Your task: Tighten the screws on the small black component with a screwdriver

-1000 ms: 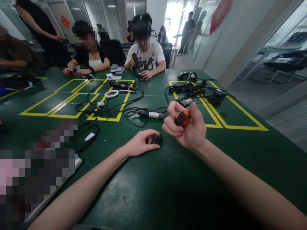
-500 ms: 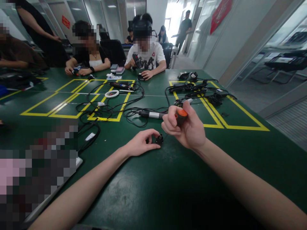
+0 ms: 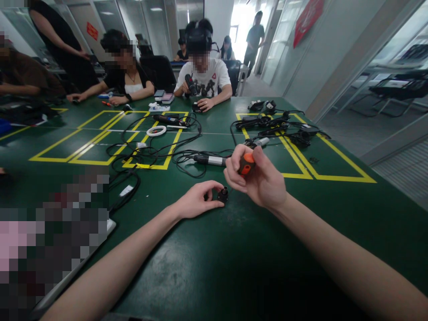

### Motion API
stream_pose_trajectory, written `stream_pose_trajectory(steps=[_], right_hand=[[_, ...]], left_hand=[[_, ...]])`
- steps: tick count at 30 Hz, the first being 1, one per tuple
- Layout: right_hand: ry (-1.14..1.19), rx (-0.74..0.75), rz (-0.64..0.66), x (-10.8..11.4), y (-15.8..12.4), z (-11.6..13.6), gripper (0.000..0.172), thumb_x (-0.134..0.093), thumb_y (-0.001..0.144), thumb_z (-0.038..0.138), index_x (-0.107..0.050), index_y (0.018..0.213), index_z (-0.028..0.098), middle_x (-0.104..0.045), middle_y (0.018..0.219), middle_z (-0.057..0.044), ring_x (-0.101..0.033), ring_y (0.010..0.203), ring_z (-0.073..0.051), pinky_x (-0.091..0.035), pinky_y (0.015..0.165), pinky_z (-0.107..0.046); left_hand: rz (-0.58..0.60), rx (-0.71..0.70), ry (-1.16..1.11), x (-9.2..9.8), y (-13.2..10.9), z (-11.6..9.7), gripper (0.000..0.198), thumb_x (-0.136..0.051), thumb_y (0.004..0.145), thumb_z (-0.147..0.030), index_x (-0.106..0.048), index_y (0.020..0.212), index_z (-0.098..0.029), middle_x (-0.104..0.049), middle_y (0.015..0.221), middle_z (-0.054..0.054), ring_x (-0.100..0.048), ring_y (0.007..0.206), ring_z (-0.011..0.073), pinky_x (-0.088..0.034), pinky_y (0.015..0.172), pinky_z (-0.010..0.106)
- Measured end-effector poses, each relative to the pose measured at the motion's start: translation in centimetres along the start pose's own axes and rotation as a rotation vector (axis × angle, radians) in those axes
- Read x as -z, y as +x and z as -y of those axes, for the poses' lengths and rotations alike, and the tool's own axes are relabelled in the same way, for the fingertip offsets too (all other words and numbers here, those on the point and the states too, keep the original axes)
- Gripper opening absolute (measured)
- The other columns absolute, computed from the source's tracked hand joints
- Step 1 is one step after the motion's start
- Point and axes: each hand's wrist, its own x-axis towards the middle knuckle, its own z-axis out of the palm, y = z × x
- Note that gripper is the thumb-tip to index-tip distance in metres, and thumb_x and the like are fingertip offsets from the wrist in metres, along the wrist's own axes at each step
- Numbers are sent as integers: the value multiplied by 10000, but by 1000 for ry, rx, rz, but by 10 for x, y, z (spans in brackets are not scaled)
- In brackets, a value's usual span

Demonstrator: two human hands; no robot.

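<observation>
Resting on the green table (image 3: 200,249), my left hand (image 3: 197,199) pinches a small black round part (image 3: 222,195) between thumb and fingers. A short upright piece sticks up from the part's top. Above and to the right of it, my right hand (image 3: 261,178) is closed around a screwdriver (image 3: 246,164) with an orange and dark handle. The handle's end faces me; the shaft is hidden behind my fingers, so I cannot tell whether its tip touches the part.
Beyond my hands lies a black and silver cylindrical tool (image 3: 210,160) among tangled cables. A white tape roll (image 3: 156,131) sits farther left, and black cables (image 3: 287,127) are heaped at right. A co-worker (image 3: 202,76) sits opposite. A blurred-out object fills the lower left.
My right hand has turned the screwdriver handle, tilting it slightly to the left, and its orange side now shows. My left hand and the black part have stayed put.
</observation>
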Motion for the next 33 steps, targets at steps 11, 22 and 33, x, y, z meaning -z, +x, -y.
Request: stream_pose_trajectory(steps=[11,22,33], right_hand=[[40,-7,-10,2,-2,0,483,-669,914,686,-500,822,243,-310,514,119,-170,423,-66,-188,432,-202],[40,-24,-19,-1,3,-2,555,-599,975,669,-572,689,194,-350,521,67,-259,443,-78,-203,427,-226],[41,23,-3,1,-1,-5,414,-695,943,604,-523,842,241,-382,528,104,-217,429,-72,-203,422,-189]], left_hand=[[-26,33,-24,-2,2,5,458,-799,833,-459,-684,1179,-182,-604,805,-35,-506,694,120,-418,672,248],[13,-9,41,0,2,2,475,-771,880,-376,-682,1303,-180,-675,1020,24,-506,734,120,-434,723,271],[-11,16,26,0,1,-2,444,-786,856,-393,-674,1226,-175,-615,823,-38,-501,684,114,-415,689,252]])
